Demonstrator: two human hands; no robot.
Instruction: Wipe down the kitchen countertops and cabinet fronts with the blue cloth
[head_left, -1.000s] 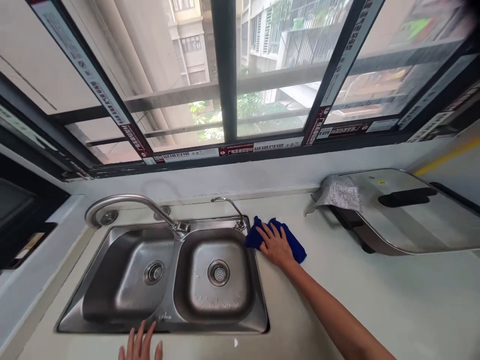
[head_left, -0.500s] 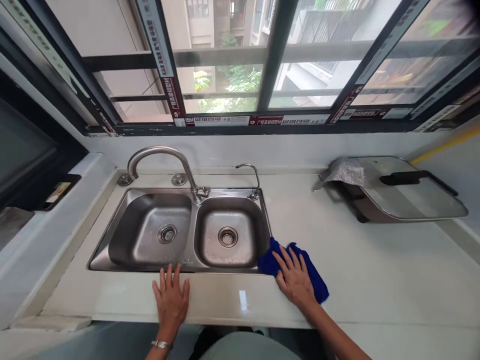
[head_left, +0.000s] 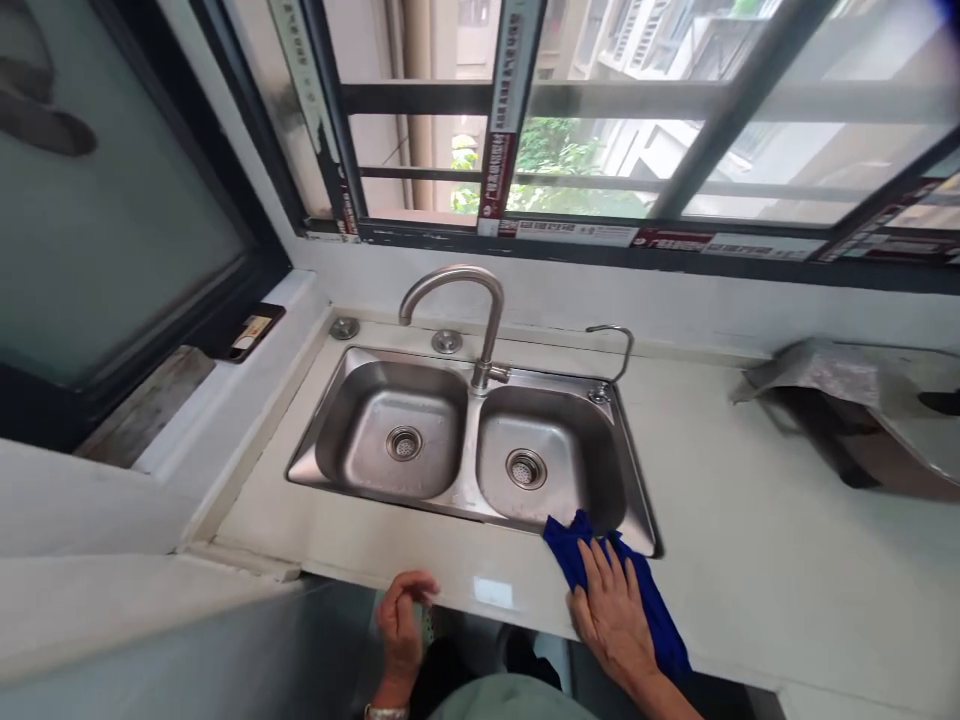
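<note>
A blue cloth (head_left: 660, 622) lies crumpled over the front right rim of the sink and the counter. Flat on top of it rests my right hand (head_left: 615, 615), fingers stretched forward and pressing the cloth down. My left hand (head_left: 403, 620) hovers at the counter's front edge, its fingers loosely bent and nothing seen in them. The double-bowl steel sink (head_left: 470, 470) is set into the white counter. Part of the cloth reaches over the right bowl's near edge.
Behind the bowls rises a curved steel faucet (head_left: 491, 320), with a thin small tap (head_left: 628, 350) at the back right corner. A lidded electric pan (head_left: 885, 440) stands on the counter at right. On the left ledge lies a phone (head_left: 255, 332).
My left hand has come off the counter by the sink's front rim, and its fingers have bent. My right hand stays on the cloth. The view has turned left.
</note>
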